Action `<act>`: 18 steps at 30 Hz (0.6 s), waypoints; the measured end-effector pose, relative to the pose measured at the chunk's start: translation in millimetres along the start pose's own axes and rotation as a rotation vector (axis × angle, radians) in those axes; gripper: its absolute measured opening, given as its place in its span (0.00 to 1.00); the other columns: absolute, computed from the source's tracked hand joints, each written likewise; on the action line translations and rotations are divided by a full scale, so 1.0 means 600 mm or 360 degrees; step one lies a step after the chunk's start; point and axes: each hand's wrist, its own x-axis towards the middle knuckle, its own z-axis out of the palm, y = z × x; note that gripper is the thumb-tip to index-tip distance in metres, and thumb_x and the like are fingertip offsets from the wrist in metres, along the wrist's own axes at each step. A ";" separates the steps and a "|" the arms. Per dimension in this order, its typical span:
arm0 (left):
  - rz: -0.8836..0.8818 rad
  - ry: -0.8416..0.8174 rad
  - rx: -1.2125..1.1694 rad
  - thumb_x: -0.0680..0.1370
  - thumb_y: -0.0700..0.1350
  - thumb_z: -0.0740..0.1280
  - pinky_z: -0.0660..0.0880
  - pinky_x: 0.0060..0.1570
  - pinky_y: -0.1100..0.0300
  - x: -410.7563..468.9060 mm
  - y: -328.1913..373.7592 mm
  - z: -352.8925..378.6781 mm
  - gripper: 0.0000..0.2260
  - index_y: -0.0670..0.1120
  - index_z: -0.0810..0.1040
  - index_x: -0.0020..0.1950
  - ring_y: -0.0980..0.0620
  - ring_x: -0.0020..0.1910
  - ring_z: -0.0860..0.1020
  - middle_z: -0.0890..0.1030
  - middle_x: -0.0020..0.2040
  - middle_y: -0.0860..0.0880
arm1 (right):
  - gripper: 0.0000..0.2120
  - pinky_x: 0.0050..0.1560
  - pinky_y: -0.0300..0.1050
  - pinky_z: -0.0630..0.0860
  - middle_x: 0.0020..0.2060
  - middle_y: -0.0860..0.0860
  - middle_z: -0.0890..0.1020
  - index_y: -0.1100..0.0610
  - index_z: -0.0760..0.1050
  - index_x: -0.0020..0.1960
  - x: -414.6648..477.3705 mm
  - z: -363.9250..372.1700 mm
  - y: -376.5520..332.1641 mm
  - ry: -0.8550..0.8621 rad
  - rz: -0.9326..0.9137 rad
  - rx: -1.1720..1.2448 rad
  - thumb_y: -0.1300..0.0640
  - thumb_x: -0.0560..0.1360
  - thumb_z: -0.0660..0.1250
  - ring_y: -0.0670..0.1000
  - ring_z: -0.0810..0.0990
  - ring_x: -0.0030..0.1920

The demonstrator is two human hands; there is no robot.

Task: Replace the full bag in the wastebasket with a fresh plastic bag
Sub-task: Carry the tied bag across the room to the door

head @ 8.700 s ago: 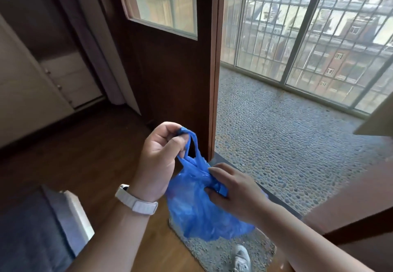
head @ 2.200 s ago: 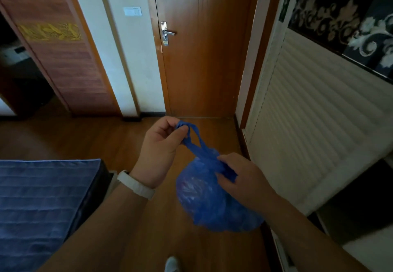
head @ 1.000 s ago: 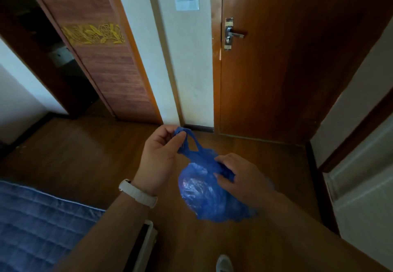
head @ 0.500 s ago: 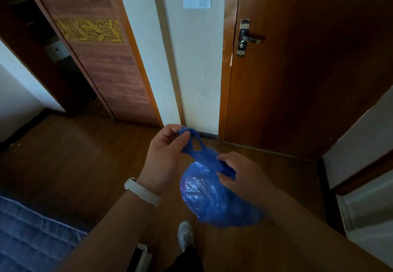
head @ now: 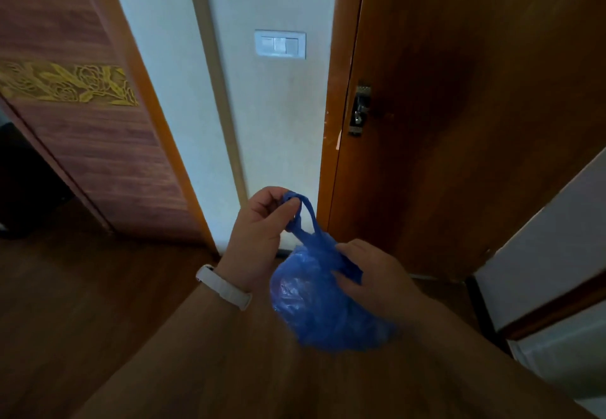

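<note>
Full blue bag (head: pixel 314 304) is out of its basket, hanging low centre between both hands. Left hand (head: pixel 259 231) pinches the handle loop; right hand (head: pixel 370 274), at 4 o'clock, clamps the neck. Door (head: pixel 459 107) at 1 o'clock, shut. I see no wastebasket or fresh bag; I judge disposal and relining remain.

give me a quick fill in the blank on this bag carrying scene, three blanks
1. The plastic bag held in both hands is ____ in colour.
2. The left hand pinches the bag's looped ____.
3. The white band sits on the ____ wrist.

Missing words: blue; handle; left
</note>
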 end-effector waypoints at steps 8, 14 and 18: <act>-0.0042 -0.0028 0.0020 0.79 0.39 0.63 0.75 0.46 0.53 0.135 -0.049 -0.060 0.09 0.50 0.81 0.45 0.47 0.40 0.76 0.79 0.39 0.46 | 0.19 0.52 0.38 0.73 0.54 0.42 0.74 0.46 0.67 0.66 0.149 0.043 0.037 -0.0157 -0.0100 -0.0016 0.45 0.77 0.64 0.42 0.74 0.52; -0.0134 0.0070 0.0072 0.76 0.42 0.65 0.74 0.41 0.58 0.241 -0.103 -0.078 0.06 0.49 0.80 0.41 0.50 0.38 0.75 0.78 0.36 0.47 | 0.22 0.53 0.36 0.72 0.57 0.42 0.74 0.44 0.65 0.68 0.266 0.095 0.113 -0.0332 -0.0155 0.0031 0.42 0.76 0.61 0.43 0.74 0.54; -0.0301 0.0207 0.0020 0.77 0.34 0.65 0.75 0.36 0.62 0.331 -0.137 -0.077 0.09 0.45 0.79 0.39 0.52 0.34 0.75 0.77 0.34 0.47 | 0.23 0.54 0.39 0.72 0.57 0.41 0.73 0.44 0.65 0.69 0.363 0.117 0.179 -0.0387 -0.0190 0.0081 0.42 0.75 0.62 0.43 0.74 0.55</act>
